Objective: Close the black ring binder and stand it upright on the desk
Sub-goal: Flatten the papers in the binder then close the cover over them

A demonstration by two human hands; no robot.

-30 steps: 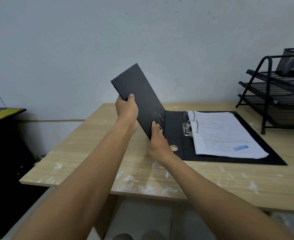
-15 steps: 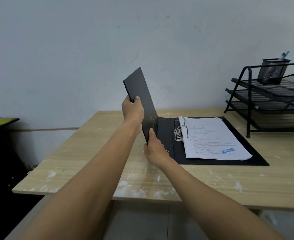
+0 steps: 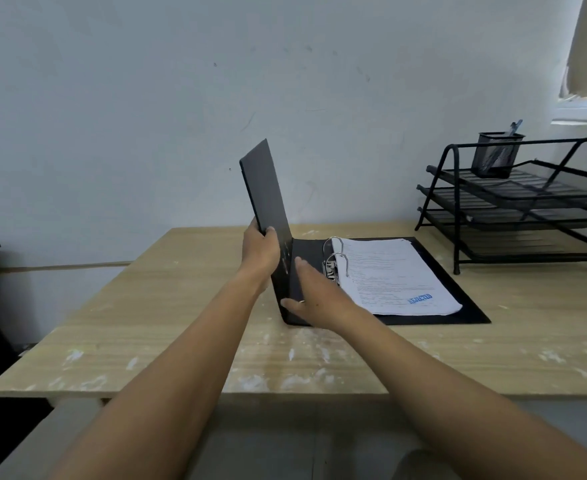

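The black ring binder (image 3: 382, 303) lies open on the wooden desk (image 3: 167, 327), its back cover flat on the surface and its front cover (image 3: 266, 188) raised nearly vertical, tilted slightly away from the pages. The left hand (image 3: 260, 252) has its grip closed around the near edge of the raised cover, thumb on the inner face, fingers behind. The right hand (image 3: 314, 294) lies on the spine area at the binder's near left corner, fingers spread flat and thumb at the front edge; its grip is open and encloses nothing. A stack of printed sheets (image 3: 394, 275) bearing a blue stamp (image 3: 420, 298) sits on the metal rings (image 3: 337, 259). A black wire tray rack (image 3: 524, 209) stands at the desk's far right, well apart from the binder, with a mesh pen cup (image 3: 496, 154) on its top tier.
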